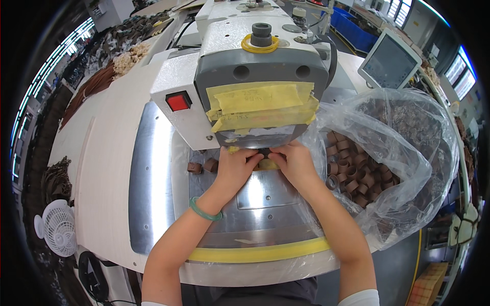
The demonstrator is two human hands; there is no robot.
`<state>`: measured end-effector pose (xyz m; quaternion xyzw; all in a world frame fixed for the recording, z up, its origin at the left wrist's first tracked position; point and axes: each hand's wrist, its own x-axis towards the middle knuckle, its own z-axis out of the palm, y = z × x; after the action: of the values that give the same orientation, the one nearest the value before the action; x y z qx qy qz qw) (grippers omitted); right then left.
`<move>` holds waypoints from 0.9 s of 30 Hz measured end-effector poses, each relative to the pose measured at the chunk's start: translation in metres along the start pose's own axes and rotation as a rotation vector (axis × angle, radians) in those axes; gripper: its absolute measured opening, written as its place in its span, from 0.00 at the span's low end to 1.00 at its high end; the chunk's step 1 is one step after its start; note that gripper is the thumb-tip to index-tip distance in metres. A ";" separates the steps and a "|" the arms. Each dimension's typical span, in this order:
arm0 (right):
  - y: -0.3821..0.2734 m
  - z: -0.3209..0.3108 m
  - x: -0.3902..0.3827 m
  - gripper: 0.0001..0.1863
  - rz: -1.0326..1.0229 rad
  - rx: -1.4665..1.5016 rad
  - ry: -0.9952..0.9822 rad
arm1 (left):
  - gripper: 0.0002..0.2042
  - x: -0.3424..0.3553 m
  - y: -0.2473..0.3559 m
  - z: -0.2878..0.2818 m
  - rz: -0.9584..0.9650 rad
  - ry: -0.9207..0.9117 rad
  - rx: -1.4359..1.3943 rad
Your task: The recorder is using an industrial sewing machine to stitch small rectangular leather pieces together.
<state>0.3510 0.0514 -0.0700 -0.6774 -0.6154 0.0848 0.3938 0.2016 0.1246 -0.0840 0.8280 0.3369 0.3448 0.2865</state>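
Both my hands reach under the front of a white and grey industrial sewing machine (260,64). My left hand (232,166), a green bangle on its wrist, has thumb and fingers pressed together below the machine head. Facing it, my right hand (295,162) is pinched the same way. A small dark part shows between the fingertips, but what they grip is hidden. Just left of my left hand, several brown rolled loops (194,168) lie on the metal plate (265,189). A clear plastic bag (413,148) holding many brown loops (360,173) lies open beside my right hand.
The machine head, with a red switch (178,102) and yellow tape (260,104), hangs low over my hands. A screen (390,60) stands at the back right. Brown strips (94,89) lie at the far left; a white fan (58,228) is at the left edge.
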 end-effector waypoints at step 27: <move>-0.032 0.002 -0.029 0.09 0.036 0.186 -0.214 | 0.11 -0.023 0.001 -0.044 -0.049 -0.218 -0.404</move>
<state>0.3185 0.0237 -0.0618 -0.6363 -0.6310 0.2202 0.3853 0.1559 0.1168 -0.0658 0.7776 0.2481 0.3067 0.4897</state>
